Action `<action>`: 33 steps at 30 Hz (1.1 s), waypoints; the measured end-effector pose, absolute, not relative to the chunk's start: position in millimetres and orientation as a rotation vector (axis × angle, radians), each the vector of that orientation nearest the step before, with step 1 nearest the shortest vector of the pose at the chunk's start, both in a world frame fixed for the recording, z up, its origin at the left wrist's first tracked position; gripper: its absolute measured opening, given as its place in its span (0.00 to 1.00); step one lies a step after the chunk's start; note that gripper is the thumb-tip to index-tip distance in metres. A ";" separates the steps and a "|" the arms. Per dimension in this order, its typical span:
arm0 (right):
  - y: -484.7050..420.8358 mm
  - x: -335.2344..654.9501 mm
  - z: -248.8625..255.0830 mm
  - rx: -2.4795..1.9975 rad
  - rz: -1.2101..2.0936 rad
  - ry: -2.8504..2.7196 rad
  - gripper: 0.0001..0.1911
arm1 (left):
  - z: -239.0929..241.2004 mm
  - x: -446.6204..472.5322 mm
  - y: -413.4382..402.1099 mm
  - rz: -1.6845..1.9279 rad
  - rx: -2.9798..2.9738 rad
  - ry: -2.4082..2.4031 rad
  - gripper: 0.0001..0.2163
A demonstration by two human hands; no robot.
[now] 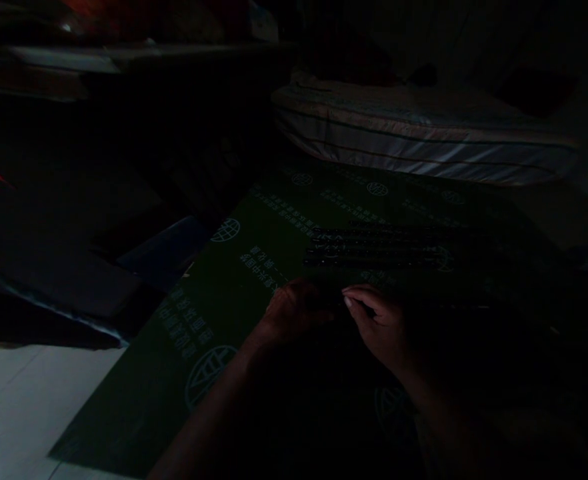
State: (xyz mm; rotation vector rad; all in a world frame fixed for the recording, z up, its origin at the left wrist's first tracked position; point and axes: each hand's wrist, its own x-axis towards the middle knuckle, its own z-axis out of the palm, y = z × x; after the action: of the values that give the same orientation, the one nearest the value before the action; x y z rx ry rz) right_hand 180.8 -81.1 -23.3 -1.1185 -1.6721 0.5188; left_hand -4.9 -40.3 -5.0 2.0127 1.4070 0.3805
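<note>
The picture is very dark. Over a green board [254, 313] with pale printed emblems and lettering, my left hand [297, 305] is closed, its fingers curled in shadow. My right hand [379, 320] faces it a short gap away, thumb and forefinger pressed together in a pinch. What lies between the fingers is too dark to name. To the right of my right hand, a thin dark strip [474, 307] shows faintly at the same level. Beyond both hands, several long dark strips [374, 247] with small shiny spots lie side by side on the board.
A thick mattress [404, 143] in a striped pale cover stands behind the board. At the upper left is a dark table [174, 57] with things on it. A blue object [161, 247] lies below it, and pale floor tiles [29, 393] show at the lower left.
</note>
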 end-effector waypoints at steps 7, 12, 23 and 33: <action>-81.4 181.8 -24.0 -1.132 0.508 -1.685 0.08 | -4.0 -5.3 -41.0 0.353 2.013 1.405 0.16; -81.9 181.3 -22.5 -1.134 0.496 -1.674 0.08 | -0.3 -4.2 -41.9 0.338 2.018 1.434 0.15; -82.4 183.3 -21.0 -1.147 0.501 -1.655 0.08 | 5.1 -3.0 -44.5 0.360 1.989 1.424 0.16; -81.3 192.0 -23.5 -1.259 0.619 -1.450 0.08 | 6.8 -21.1 -38.3 0.513 1.713 1.304 0.14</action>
State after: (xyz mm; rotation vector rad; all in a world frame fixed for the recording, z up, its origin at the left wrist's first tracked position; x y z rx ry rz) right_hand 192.0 -81.3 -23.5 -1.2587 -1.4496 0.6188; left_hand -21.1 -38.3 6.8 1.7126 1.3045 0.5132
